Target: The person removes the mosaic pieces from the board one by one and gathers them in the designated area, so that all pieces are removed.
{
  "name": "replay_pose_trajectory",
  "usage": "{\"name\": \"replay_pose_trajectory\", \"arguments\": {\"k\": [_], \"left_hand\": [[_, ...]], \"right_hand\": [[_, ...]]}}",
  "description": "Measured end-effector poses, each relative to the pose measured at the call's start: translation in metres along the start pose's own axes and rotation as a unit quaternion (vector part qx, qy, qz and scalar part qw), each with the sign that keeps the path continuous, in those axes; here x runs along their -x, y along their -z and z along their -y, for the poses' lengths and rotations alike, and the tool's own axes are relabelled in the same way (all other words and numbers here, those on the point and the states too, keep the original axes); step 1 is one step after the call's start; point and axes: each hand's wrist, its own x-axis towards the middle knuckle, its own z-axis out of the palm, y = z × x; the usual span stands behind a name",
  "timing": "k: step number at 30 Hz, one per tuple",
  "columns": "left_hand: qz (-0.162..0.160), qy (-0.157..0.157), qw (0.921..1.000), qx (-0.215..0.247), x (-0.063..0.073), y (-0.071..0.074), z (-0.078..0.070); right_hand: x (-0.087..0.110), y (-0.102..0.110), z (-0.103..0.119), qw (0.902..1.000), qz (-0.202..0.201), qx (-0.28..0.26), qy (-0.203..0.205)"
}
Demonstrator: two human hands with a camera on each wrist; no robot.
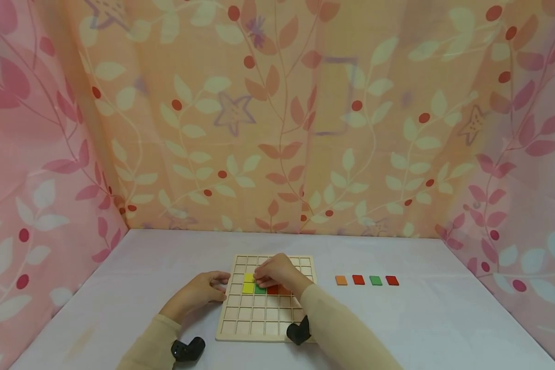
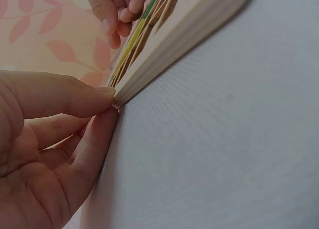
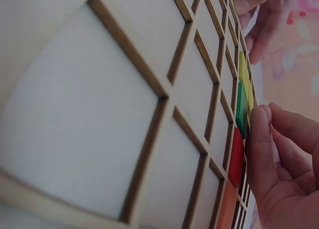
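A pale wooden grid board [image 1: 264, 331] lies on the white tabletop. My left hand [image 1: 198, 291] rests at its left side; in the left wrist view thumb and fingertips touch the board's edge. Over the board's upper middle is my right hand [image 1: 279, 271]. Its thumb and forefinger pinch together at a yellow tile [image 1: 248, 277], partly covered by the fingers. One row nearer lie another yellow tile [image 1: 247, 288], a green tile [image 1: 260, 289], a red tile [image 1: 272, 290] and an orange tile [image 3: 227, 205]. The right hand hides the cells beneath it.
Right of the board, an orange tile [image 1: 341, 280], a red tile [image 1: 358, 279], a green tile [image 1: 375, 280] and another red tile [image 1: 392, 280] lie in a row. Black devices [image 1: 188, 349] sit at both wrists. Patterned cloth walls [image 1: 277, 128] enclose the table's back and sides.
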Motion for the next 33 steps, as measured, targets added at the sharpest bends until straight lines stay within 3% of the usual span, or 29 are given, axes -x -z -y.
{"name": "replay_pose_trajectory", "arguments": {"k": [33], "left_hand": [[0.008, -0.004, 0.9999, -0.01, 0.0, 0.0012, -0.002]], "right_hand": [[-0.0072, -0.0087, -0.001, 0.9994, -0.033, 0.009, 0.005]]}}
